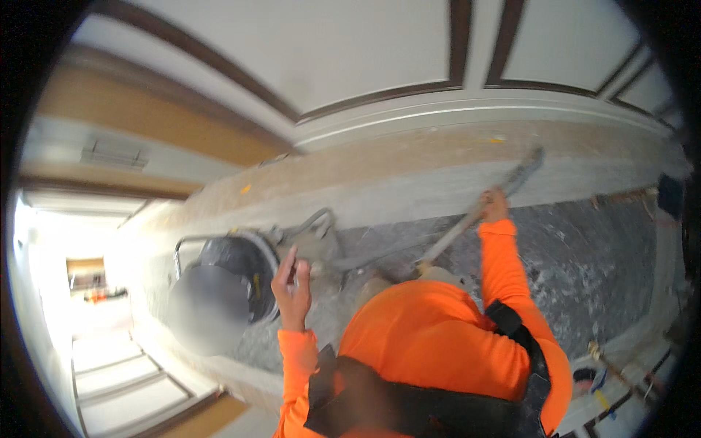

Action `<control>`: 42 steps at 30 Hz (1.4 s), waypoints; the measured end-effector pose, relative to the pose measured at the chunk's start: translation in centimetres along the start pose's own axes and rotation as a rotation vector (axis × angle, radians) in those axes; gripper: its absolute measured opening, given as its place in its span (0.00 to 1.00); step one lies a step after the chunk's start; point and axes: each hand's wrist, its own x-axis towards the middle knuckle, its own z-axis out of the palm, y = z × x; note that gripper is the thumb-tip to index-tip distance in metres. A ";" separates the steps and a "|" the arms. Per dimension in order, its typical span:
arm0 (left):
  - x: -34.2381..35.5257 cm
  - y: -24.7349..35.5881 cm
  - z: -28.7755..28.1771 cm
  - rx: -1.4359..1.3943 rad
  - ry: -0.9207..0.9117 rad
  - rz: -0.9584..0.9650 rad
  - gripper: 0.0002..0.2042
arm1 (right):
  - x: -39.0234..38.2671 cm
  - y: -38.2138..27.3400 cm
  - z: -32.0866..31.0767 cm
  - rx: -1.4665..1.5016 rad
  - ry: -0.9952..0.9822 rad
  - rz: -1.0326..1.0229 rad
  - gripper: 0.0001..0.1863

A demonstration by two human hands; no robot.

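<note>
My right hand (496, 204) is closed around a grey vacuum hose (454, 237), reaching out to the right. Past my fingers the hose runs on to a darker, blurred end (527, 169) over the pale strip of floor along the wall. My left hand (293, 290) is raised with its fingers apart and nothing in it. Close to it on the left stands a round black and grey shop vacuum (232, 255) with a metal handle, partly covered by a blurred round patch. A stretch of hose (365, 259) lies between the vacuum and my legs.
Dark grey, dusty marble flooring (584, 263) lies under me, bordered by pale strips. A white panelled wall (380, 51) with brown trim runs along the far side. Tools and cables (595, 376) lie at the lower right. A bright passage (102, 314) opens at the left.
</note>
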 end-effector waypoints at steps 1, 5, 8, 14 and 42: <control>0.1 -0.6 -1.8 0.063 0.087 -0.013 0.17 | -1.5 -1.3 1.6 0.002 0.042 0.017 0.11; -0.2 -4.8 -9.4 0.162 0.458 -0.081 0.17 | -3.8 -3.2 0.8 -0.236 -0.123 -0.153 0.10; -1.0 -9.2 -15.9 0.136 0.723 -0.093 0.19 | -6.8 -2.8 0.8 -0.114 -0.038 0.079 0.09; -0.1 -19.0 -24.4 0.210 0.838 -0.279 0.27 | -8.0 1.8 -1.2 -0.121 0.031 0.174 0.07; 6.2 -38.0 -29.0 0.108 0.666 -0.657 0.36 | -20.1 -4.3 -3.8 -0.231 0.338 0.188 0.08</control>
